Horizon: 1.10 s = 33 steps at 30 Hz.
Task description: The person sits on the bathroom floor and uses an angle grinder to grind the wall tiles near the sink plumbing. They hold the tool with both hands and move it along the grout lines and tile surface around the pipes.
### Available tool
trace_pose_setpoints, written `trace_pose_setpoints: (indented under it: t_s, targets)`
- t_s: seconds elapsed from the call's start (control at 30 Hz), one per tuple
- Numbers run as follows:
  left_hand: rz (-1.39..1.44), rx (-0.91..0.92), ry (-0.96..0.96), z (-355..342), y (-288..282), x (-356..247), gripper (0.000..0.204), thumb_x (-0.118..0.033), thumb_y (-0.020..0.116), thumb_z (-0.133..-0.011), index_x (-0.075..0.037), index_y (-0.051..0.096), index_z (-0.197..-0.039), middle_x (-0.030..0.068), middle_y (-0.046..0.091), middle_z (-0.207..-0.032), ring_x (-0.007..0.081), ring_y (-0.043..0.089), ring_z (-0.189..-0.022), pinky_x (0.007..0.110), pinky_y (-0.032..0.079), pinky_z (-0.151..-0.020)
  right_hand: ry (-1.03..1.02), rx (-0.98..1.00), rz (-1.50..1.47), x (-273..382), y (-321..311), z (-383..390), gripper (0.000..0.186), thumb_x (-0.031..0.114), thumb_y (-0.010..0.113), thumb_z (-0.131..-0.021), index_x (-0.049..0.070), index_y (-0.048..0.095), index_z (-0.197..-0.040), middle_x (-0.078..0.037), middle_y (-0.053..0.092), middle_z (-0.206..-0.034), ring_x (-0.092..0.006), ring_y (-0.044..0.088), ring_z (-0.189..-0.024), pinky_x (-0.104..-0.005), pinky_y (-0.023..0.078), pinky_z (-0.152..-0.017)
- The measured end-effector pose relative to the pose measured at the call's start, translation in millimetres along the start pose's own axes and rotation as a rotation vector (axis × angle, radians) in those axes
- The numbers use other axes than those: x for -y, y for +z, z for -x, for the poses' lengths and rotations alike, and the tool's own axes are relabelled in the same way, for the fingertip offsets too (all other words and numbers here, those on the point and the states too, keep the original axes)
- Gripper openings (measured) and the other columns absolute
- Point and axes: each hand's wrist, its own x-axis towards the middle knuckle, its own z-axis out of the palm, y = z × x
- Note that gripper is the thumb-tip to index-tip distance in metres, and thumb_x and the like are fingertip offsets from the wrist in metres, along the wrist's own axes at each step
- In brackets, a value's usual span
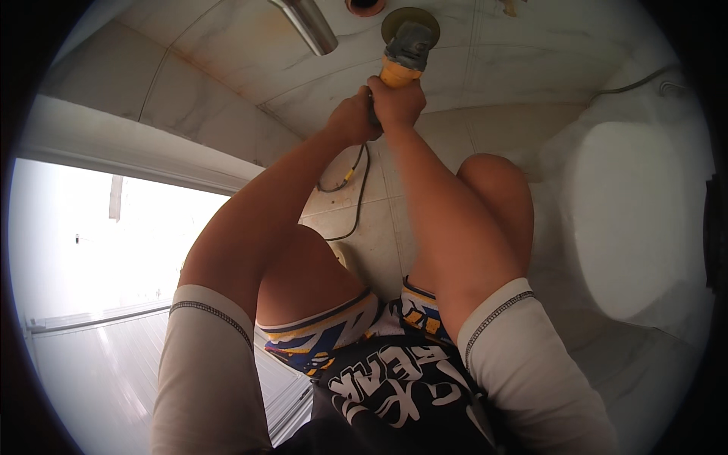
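Both of my arms stretch forward to a yellow and dark grey angle grinder (402, 62). My left hand (353, 117) is wrapped round the rear of its body. Just ahead of it, my right hand (399, 102) grips the yellow housing. At the grinder's far end a round, dull yellow disc (397, 14) lies close to the marbled wall tiles (516, 57); whether it touches them I cannot tell. A dark power cord (367, 171) with a yellow band hangs below my hands and curves down towards the floor.
A metal pipe (307, 26) juts out left of the grinder, and a reddish-brown round opening (365, 6) sits at the top edge. A white toilet (626, 220) stands at the right. Floor tiles (375, 216) show between my bent knees. Bright light comes through an opening at the left.
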Motion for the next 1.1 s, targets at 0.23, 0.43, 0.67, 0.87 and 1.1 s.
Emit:
trace_pose_setpoints:
  t_s: [0.23,0.43,0.67,0.87,1.1]
  targets:
    - [0.059,-0.074,0.001,-14,5,-9,0.059,-0.024,0.069,-0.079,0.007,0.037,-0.117,0.0259,0.063,-0.103,0.0387,0.064,-0.096,0.043,0.052,-0.081,-0.008,0.013,-0.05,12,0,-3,0.053,0.022,0.079,-0.06,-0.005,0.054,-0.097,-0.022,0.066,-0.091,-0.0357,0.067,-0.085,-0.041,0.054,-0.078]
    - [0.06,-0.086,-0.018,-17,3,-8,0.057,-0.021,0.069,-0.08,0.007,0.036,-0.116,0.0255,0.064,-0.102,0.038,0.063,-0.099,0.042,0.052,-0.083,-0.023,0.013,-0.047,13,3,-6,0.052,0.022,0.078,-0.059,-0.006,0.054,-0.095,-0.021,0.066,-0.088,-0.0357,0.067,-0.084,-0.0403,0.054,-0.078]
    - [0.048,-0.106,0.0,-16,4,-2,0.056,-0.021,0.069,-0.08,0.008,0.037,-0.115,0.0252,0.064,-0.1,0.0381,0.063,-0.099,0.042,0.052,-0.083,-0.069,-0.004,-0.073,10,9,-3,0.051,0.022,0.078,-0.058,-0.005,0.054,-0.093,-0.021,0.066,-0.087,-0.0354,0.067,-0.083,-0.0405,0.054,-0.077]
    - [-0.003,-0.131,0.02,-17,3,1,0.055,-0.022,0.069,-0.08,0.008,0.038,-0.115,0.0249,0.064,-0.1,0.0374,0.063,-0.098,0.042,0.052,-0.082,-0.091,-0.001,-0.081,10,12,-3,0.052,0.022,0.079,-0.058,-0.005,0.054,-0.093,-0.02,0.066,-0.087,-0.0348,0.067,-0.082,-0.0401,0.054,-0.075]
    - [0.036,-0.115,-0.003,-15,0,2,0.056,-0.023,0.068,-0.081,0.008,0.038,-0.115,0.0243,0.064,-0.101,0.0371,0.063,-0.098,0.042,0.052,-0.083,0.004,0.03,-0.045,12,14,-1,0.055,0.025,0.08,-0.059,0.0,0.056,-0.102,-0.014,0.068,-0.095,-0.0289,0.068,-0.087,-0.0378,0.055,-0.079]
